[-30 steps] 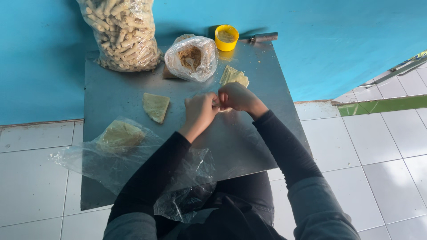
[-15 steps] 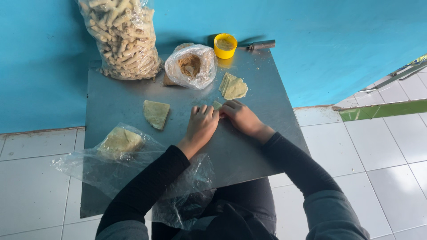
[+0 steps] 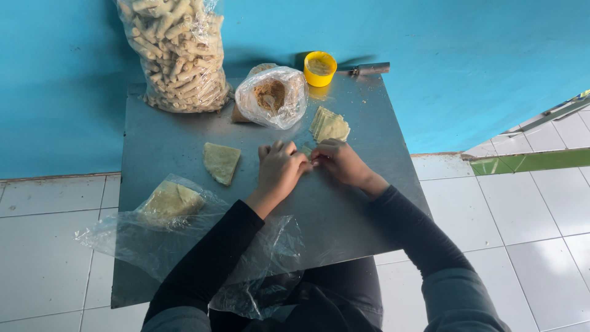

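Since a moment ago my hands have come back down from the air and now rest low on the grey metal desk (image 3: 344, 215), drawn close together around a small pale-green piece of thin dough wrapper (image 3: 305, 150). My left hand (image 3: 279, 169) lies knuckles up with its fingers curled over the near edge of that piece, and my right hand (image 3: 341, 163) meets it from the other side, fingertips pinched onto the same piece. The wrapper sits on the desk between the two hands, mostly covered by them, so I cannot tell its full shape.

Just beyond my right hand lies a small stack of pale-green square wrappers (image 3: 330, 125), near but not touching my fingers. To the left of my left hand is a single folded pale-green wrapper (image 3: 221, 162), lying flat and apart. Farther back stands a clear plastic bag of brown crumbly filling (image 3: 272, 96), and beside it a round yellow plastic cup (image 3: 320, 67). A tall clear bag packed with pale finished rolls (image 3: 178, 52) leans at the desk's far left corner against the blue wall (image 3: 467, 55). Near my left sleeve, a loose clear plastic sheet (image 3: 184, 246) holds another pale-green lump of dough (image 3: 172, 200)
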Available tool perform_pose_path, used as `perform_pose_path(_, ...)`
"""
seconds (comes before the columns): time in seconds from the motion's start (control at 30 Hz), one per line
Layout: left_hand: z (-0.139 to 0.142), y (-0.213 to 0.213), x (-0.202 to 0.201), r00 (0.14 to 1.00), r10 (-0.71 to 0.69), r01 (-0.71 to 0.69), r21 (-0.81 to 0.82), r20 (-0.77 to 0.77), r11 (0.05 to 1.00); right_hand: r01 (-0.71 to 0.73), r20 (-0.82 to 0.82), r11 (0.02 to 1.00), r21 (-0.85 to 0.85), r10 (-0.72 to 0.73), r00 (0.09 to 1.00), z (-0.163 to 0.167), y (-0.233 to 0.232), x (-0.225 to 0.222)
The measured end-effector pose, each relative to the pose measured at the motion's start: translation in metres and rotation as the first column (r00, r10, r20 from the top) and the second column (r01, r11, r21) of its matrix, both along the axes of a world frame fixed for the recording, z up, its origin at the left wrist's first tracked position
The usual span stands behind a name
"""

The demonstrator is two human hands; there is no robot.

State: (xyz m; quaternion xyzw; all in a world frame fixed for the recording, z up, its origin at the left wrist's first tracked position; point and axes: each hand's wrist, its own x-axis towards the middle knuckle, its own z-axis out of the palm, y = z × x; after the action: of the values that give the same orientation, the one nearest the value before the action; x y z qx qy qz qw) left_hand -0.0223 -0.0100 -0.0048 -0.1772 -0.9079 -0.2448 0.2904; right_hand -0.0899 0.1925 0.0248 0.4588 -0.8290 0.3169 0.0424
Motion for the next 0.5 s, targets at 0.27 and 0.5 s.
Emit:
perform_pose_path(0.27, -0.006, 0.009, -0.003, 0.978, 0.178, -0.179, -0.001, 0.104, 0.984, 0.267, -0.186, 0.963, -0.037, -0.269, 0.945, -0.02, -0.009, 0.012)
perform_pose_path(0.5, -0.001, 0.004, -0.008, 0.95, 0.179, -0.246, 0.262, 0.255, 0.933, 0.431, -0.003, 0.897, -0.092, -0.434, 0.901, -0.026, -0.013, 0.002)
